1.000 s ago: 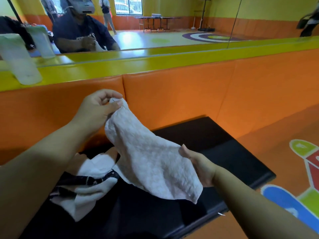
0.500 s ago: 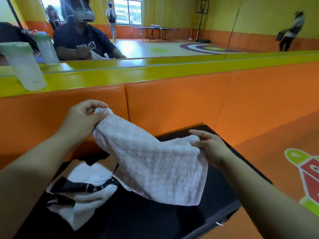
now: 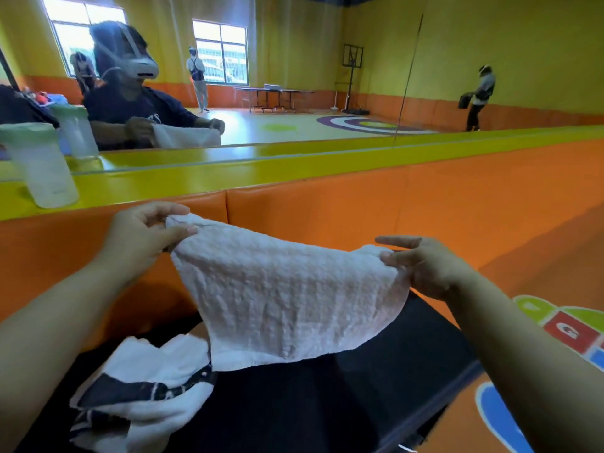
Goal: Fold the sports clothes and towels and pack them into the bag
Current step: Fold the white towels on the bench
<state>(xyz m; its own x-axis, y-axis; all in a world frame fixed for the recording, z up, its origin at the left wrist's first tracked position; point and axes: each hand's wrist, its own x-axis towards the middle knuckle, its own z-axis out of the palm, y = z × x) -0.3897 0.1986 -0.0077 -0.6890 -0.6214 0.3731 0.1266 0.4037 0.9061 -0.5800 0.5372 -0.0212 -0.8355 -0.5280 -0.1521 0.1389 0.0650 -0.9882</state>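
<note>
Left hand (image 3: pixel 143 233), right hand (image 3: pixel 421 266), pinching towel (image 3: pixel 287 295)

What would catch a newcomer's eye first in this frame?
First, the white towel stretched in mid-air at the centre, pinched at its top corners by the left hand and the right hand above a black mat. Next, the crumpled white-and-black garment lying on the mat at lower left. Behind, a wall mirror above the orange padding reflects the yellow gym.
</note>
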